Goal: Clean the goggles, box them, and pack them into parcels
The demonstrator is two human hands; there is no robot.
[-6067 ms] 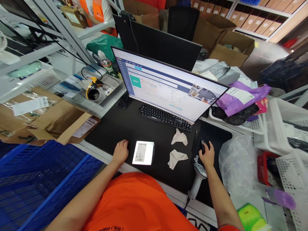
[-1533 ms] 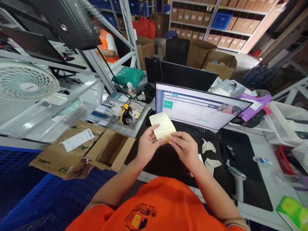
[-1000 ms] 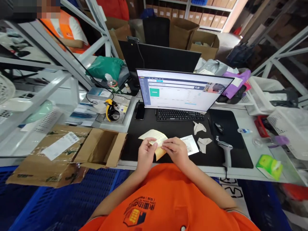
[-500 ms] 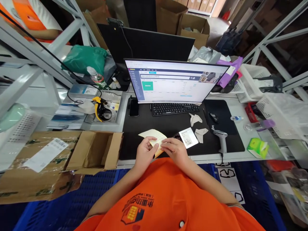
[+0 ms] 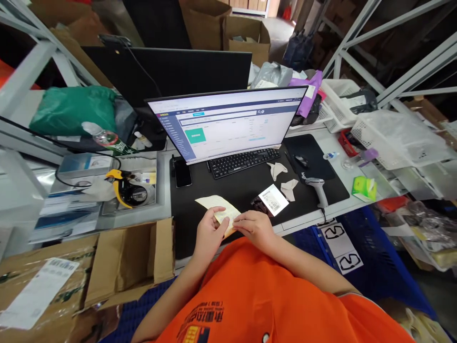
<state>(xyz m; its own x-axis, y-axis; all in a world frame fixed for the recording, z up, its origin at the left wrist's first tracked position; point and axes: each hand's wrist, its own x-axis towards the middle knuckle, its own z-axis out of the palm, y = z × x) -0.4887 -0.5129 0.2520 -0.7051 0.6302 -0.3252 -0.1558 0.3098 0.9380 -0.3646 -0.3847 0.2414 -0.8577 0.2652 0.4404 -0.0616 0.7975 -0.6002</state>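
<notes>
Both of my hands meet over the near edge of the black desk mat (image 5: 232,188). My left hand (image 5: 209,232) pinches a pale yellow sheet (image 5: 218,207) that curls back toward the monitor. My right hand (image 5: 255,227) grips the same sheet at its right edge, fingers closed. Just right of my right hand lies a small white labelled packet (image 5: 273,199) on the mat.
A lit monitor (image 5: 228,124) and keyboard (image 5: 243,162) stand behind. Two crumpled tissues (image 5: 282,178), a mouse (image 5: 302,161) and a barcode scanner (image 5: 317,188) lie to the right. An open cardboard box (image 5: 124,259) sits left, a tape dispenser (image 5: 126,190) in a tray beyond it. White baskets (image 5: 389,138) fill the far right.
My hands left the packet and mouse and took up the yellow sheet, then lowered it toward my body. Over the last second the view swung right and down; my hands barely moved.
</notes>
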